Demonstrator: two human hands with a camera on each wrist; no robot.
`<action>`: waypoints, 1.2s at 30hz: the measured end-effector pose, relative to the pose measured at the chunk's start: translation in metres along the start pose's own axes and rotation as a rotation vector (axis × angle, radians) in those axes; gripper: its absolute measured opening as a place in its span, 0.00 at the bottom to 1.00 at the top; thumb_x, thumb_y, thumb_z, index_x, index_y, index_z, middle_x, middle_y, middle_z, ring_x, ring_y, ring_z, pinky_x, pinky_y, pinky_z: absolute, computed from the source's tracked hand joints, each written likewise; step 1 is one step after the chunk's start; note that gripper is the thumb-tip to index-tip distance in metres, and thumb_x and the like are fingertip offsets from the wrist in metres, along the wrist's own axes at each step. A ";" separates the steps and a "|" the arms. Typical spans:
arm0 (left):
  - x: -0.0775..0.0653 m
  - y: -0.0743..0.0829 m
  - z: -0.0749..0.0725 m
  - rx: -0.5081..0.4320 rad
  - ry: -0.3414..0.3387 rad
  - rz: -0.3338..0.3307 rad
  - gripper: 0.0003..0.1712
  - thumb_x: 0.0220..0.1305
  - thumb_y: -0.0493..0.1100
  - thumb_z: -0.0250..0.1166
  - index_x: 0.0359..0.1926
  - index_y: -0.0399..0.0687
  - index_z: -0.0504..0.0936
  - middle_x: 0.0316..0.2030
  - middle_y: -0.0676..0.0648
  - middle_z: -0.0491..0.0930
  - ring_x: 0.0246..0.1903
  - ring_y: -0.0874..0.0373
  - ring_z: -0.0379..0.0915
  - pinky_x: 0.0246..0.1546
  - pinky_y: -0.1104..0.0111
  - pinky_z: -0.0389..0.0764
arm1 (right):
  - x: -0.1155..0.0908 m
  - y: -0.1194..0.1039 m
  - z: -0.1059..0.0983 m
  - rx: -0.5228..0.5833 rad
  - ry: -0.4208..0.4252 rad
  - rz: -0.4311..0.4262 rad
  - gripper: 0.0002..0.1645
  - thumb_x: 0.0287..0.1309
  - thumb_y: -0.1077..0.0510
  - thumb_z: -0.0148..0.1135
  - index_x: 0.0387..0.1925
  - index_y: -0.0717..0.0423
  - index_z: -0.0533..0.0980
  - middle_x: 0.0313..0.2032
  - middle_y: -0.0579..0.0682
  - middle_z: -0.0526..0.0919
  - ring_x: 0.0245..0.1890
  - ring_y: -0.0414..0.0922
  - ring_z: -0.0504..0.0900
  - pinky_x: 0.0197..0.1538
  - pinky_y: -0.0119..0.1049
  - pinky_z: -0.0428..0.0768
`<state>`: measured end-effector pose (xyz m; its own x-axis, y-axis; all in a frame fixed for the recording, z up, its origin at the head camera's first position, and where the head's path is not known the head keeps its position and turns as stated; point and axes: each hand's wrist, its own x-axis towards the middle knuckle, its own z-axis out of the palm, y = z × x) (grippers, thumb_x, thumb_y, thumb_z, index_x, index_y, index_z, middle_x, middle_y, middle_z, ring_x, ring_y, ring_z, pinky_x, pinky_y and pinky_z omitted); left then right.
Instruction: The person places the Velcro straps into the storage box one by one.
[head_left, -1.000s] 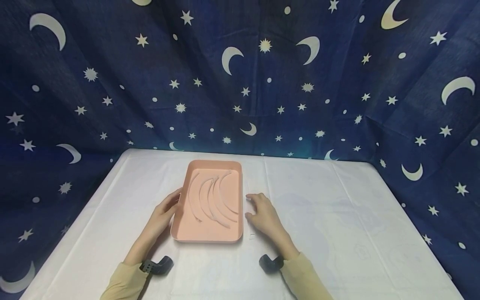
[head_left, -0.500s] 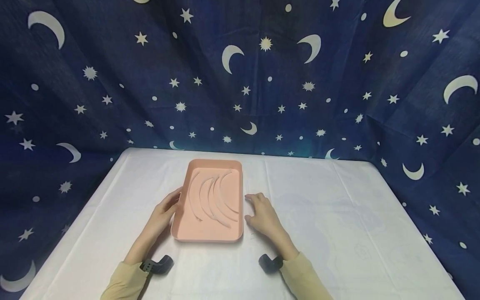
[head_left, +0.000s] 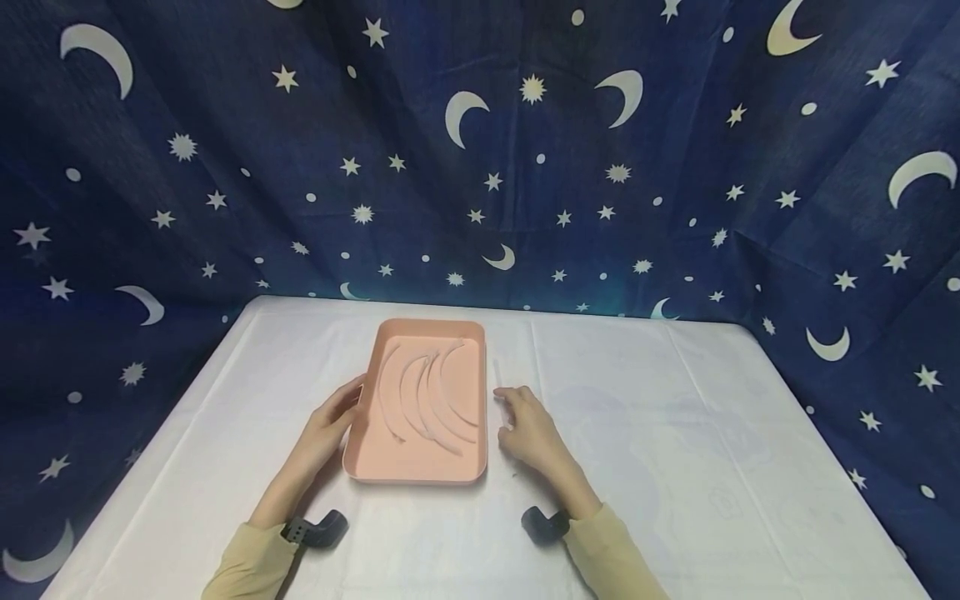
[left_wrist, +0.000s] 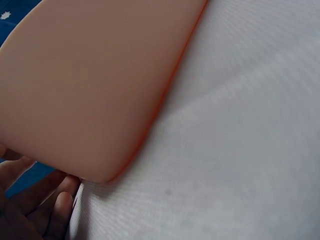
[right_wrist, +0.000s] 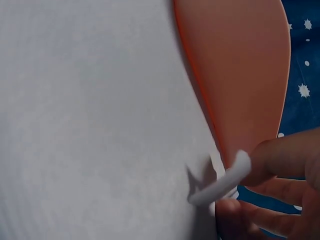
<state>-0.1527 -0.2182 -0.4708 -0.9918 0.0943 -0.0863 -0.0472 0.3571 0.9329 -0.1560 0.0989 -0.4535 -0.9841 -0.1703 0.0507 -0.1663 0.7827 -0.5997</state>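
Note:
A pink rectangular tray (head_left: 397, 468) holds several thin, pale curved strips (head_left: 380, 398), some of them crossing. At the tray's left wall is my left hand (head_left: 324, 427), its relaxed fingers resting against the outside. In the left wrist view its fingertips (left_wrist: 64, 202) are partly behind the tray corner. Just off the opposite wall, my right hand (head_left: 531, 433) has its thumb and fingers bent. The right wrist view shows a white curved strip (right_wrist: 222, 186) between them, one end sticking out toward the camera; against the cloth it barely shows in the head view.
A white cloth (head_left: 675, 467) covers the table under the tray. Behind and at both sides hangs a dark blue curtain (head_left: 420, 242) with moons and stars. Each wrist wears a black strap with a camera (head_left: 322, 531).
My right hand has shifted slightly right, a little away from the tray wall. The left hand, the tray and the strips in it stay where they were.

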 end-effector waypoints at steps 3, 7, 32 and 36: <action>0.000 -0.001 0.001 -0.015 -0.004 0.004 0.30 0.73 0.49 0.52 0.73 0.56 0.58 0.73 0.40 0.57 0.72 0.39 0.52 0.70 0.39 0.53 | 0.000 0.002 -0.003 0.029 -0.013 0.017 0.37 0.43 0.70 0.62 0.61 0.57 0.71 0.37 0.51 0.74 0.26 0.39 0.67 0.27 0.27 0.68; 0.001 -0.001 0.002 -0.018 -0.003 0.007 0.30 0.73 0.49 0.52 0.73 0.56 0.58 0.72 0.40 0.58 0.72 0.39 0.53 0.70 0.39 0.53 | 0.001 0.004 -0.006 0.045 -0.021 0.014 0.36 0.43 0.71 0.61 0.60 0.57 0.72 0.34 0.51 0.73 0.24 0.40 0.67 0.25 0.28 0.67; 0.000 0.003 0.000 0.024 0.004 -0.027 0.30 0.73 0.49 0.50 0.73 0.59 0.57 0.72 0.40 0.58 0.72 0.39 0.53 0.69 0.39 0.56 | 0.004 0.006 -0.009 0.095 0.004 0.029 0.29 0.47 0.72 0.55 0.55 0.63 0.77 0.48 0.57 0.79 0.29 0.40 0.72 0.30 0.27 0.73; -0.001 0.004 0.000 0.022 0.003 -0.024 0.30 0.73 0.49 0.50 0.73 0.58 0.57 0.72 0.40 0.58 0.72 0.39 0.54 0.69 0.39 0.56 | 0.003 0.005 -0.012 0.102 0.013 0.016 0.28 0.49 0.72 0.56 0.55 0.62 0.76 0.47 0.57 0.79 0.29 0.40 0.72 0.30 0.27 0.73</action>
<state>-0.1521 -0.2167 -0.4676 -0.9908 0.0830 -0.1071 -0.0680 0.3797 0.9226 -0.1609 0.1095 -0.4471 -0.9874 -0.1496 0.0506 -0.1439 0.7202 -0.6787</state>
